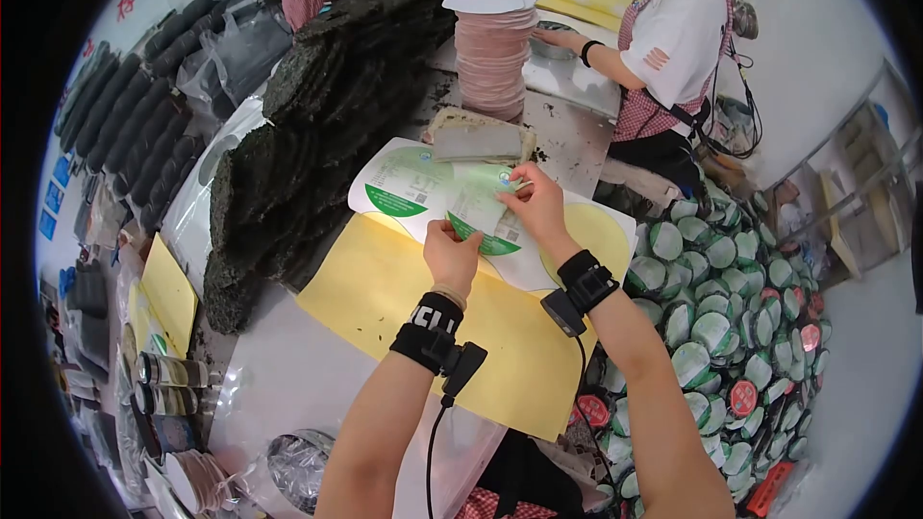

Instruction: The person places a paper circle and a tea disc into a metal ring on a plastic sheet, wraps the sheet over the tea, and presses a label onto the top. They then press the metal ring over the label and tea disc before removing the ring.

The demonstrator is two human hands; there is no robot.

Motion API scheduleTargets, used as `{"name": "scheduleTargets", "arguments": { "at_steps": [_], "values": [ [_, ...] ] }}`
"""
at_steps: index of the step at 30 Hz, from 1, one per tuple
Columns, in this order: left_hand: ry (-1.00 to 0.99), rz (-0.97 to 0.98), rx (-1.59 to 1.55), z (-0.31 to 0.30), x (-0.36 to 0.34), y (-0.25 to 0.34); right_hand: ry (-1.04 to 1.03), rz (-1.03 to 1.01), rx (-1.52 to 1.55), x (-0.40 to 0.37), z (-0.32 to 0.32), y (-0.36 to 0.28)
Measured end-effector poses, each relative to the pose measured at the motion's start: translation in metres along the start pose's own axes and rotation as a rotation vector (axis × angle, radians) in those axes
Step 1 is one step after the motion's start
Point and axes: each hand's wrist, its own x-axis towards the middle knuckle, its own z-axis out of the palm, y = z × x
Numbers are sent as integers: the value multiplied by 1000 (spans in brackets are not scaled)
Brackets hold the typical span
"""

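Between my hands is a round green-and-white label (471, 200), lifted at an angle over a white label sheet (370, 197). My left hand (452, 258) pinches its lower left edge, by the dark green band. At its upper right edge my right hand (535, 204) is closed with thumb and finger on it. Another green label (399, 183) lies flat on the sheet to the left. A bare yellow circle (594, 235) shows on the right. Under the sheet spreads yellow backing paper (404, 284). Both wrists wear black straps with cabled devices.
A dark, rough stack of sheets (327, 86) rises on the left. Beyond the label sheet are a grey block (476, 143) and a tall stack of pinkish discs (495, 62). Round labelled packs (711, 327) pile up on the right. Two other people (673, 48) work across the table.
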Motion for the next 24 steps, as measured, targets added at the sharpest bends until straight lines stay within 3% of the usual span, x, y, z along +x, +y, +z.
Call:
{"name": "scheduleTargets", "arguments": {
  "at_steps": [14, 24],
  "values": [
    [53, 47, 194, 3, -4, 8, 21, 0, -30, -4, 0, -10],
    [50, 13, 162, 2, 0, 5, 21, 1, -101, -4, 0, -14]
  ]
}}
